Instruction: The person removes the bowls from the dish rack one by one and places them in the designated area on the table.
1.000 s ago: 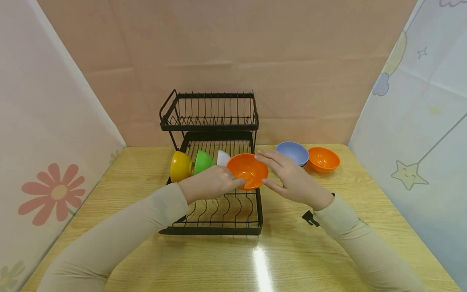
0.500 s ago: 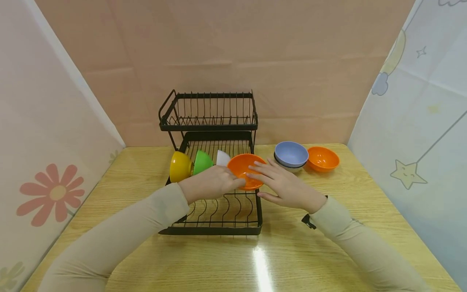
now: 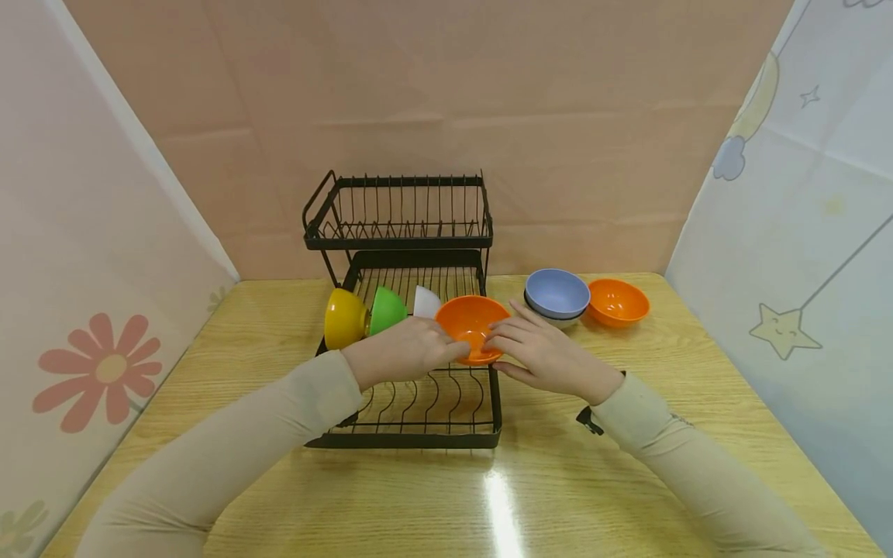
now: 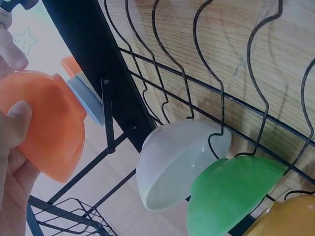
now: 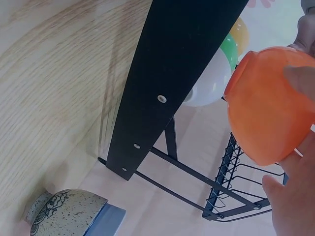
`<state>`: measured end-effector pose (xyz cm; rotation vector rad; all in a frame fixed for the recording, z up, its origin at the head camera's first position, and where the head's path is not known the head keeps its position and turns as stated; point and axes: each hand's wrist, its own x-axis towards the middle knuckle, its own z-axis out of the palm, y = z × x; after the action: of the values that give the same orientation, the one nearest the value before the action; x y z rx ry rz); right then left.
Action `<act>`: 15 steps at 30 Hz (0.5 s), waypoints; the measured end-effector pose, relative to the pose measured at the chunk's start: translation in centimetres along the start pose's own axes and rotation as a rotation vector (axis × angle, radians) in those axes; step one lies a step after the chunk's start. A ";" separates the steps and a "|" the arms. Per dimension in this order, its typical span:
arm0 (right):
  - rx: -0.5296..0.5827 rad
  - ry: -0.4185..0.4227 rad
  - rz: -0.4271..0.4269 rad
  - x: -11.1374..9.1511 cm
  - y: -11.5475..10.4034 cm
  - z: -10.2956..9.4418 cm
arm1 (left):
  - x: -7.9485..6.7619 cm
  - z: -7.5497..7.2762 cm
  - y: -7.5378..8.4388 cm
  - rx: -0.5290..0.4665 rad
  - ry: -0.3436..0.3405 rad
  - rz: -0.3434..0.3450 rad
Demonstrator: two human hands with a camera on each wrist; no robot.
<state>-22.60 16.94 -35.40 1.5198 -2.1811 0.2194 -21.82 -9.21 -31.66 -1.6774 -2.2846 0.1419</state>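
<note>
Above the lower tier of a black dish rack (image 3: 405,440), an orange bowl (image 3: 469,314) is held up between both hands, its opening facing me in the head view. My left hand (image 3: 401,350) grips its left side, thumb over the rim. On the right side, my right hand (image 3: 547,353) holds the rim with fingers over the edge and thumb on the outer wall (image 5: 268,108). To the left, a yellow bowl (image 3: 343,319), a green bowl (image 3: 386,310) and a white bowl (image 4: 184,157) stand tilted on edge in the rack.
Right of the rack sits a stack topped by a blue bowl (image 3: 556,293), with a speckled bowl (image 5: 69,211) under it. Another orange bowl (image 3: 618,303) stands beside that stack. The upper tier (image 3: 401,242) rises behind. A black buckle (image 3: 589,421) shows by my right sleeve.
My right hand first slid lower along the bowl's right side with fingers spread over its opening, then drew its fingers in onto the rim. My left hand and the bowl stayed nearly still.
</note>
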 end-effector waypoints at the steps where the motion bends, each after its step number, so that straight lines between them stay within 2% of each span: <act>1: -0.006 0.007 -0.004 0.0 0.0 0.0 | 0.0 0.0 0.0 0.000 0.001 0.001; 15: -0.032 0.062 -0.036 -0.2 0.2 0.1 | 0.2 0.3 0.1 0.009 0.051 0.028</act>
<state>-22.81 17.11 -35.56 1.5132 -2.0981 0.2155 -21.87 -8.98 -31.88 -1.6897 -2.2206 0.1145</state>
